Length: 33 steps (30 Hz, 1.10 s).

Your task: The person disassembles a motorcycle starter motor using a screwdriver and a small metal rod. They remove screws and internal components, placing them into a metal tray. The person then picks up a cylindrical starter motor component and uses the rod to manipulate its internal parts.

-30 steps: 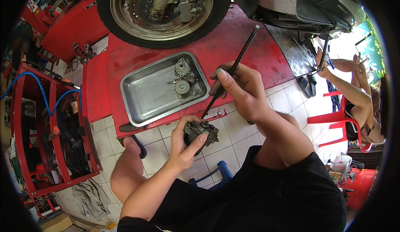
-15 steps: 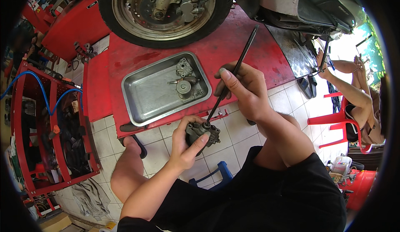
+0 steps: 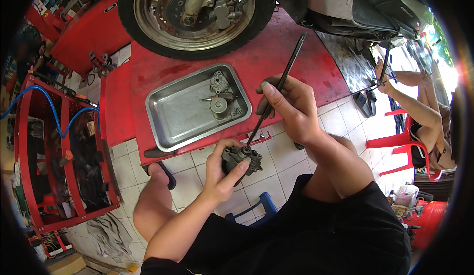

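Above my lap, my left hand is wrapped round a dark, grimy metal housing, its thumb pressed on the near side. A long, thin black rod slants up and right from a round opening at the top of the housing. My right hand grips this rod around its middle between thumb and fingers. The rod's lower tip is hidden in the opening. Beyond my hands, a steel tray holds a grey metal cover, a round metal part and several small screws.
The tray rests on a red lift platform, beneath a motorcycle front wheel. At left stands a red tool cart with a blue hose. A blue stool is below me; a person's leg and red chair are at right.
The view has shifted very slightly. Both hands keep their grip, and the rod stays in the housing's opening with hardly any visible movement.
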Available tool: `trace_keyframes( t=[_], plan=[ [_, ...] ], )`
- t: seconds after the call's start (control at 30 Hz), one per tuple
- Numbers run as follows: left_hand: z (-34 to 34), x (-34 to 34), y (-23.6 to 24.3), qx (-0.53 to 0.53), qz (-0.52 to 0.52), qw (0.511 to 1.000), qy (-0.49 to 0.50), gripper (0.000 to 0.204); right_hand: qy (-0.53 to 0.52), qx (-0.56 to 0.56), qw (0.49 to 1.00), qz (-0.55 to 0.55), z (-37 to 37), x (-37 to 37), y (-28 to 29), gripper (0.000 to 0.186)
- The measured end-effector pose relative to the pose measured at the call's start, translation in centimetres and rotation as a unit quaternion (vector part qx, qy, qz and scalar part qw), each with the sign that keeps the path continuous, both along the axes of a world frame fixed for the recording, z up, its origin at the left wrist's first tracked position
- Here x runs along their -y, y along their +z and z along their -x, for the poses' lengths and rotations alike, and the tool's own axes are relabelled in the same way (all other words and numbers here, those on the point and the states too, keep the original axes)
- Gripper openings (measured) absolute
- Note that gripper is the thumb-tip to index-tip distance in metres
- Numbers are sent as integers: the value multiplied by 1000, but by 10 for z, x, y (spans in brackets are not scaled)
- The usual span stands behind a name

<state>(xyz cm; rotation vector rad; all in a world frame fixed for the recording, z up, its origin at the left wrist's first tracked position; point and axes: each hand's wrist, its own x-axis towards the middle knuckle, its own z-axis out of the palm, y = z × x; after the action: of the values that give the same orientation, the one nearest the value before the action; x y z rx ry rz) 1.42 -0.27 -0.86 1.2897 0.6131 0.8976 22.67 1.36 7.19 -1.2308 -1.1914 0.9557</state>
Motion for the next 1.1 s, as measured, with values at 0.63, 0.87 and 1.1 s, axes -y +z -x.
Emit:
trace_keyframes(
  t=[0.63,0.87,1.1],
  plan=[
    [11,-22,7,-47,-28,998,-10,38,-55,-51,993,-89,-5,-2,-6,24],
    [36,-110,-38,-165,26,949,267,32,-59,-28,993,-101,-8,-11,-6,21],
    [44,-155,-67,-139,153,906,371,31,-72,-5,990,-121,-19,-13,6,18]
  ],
)
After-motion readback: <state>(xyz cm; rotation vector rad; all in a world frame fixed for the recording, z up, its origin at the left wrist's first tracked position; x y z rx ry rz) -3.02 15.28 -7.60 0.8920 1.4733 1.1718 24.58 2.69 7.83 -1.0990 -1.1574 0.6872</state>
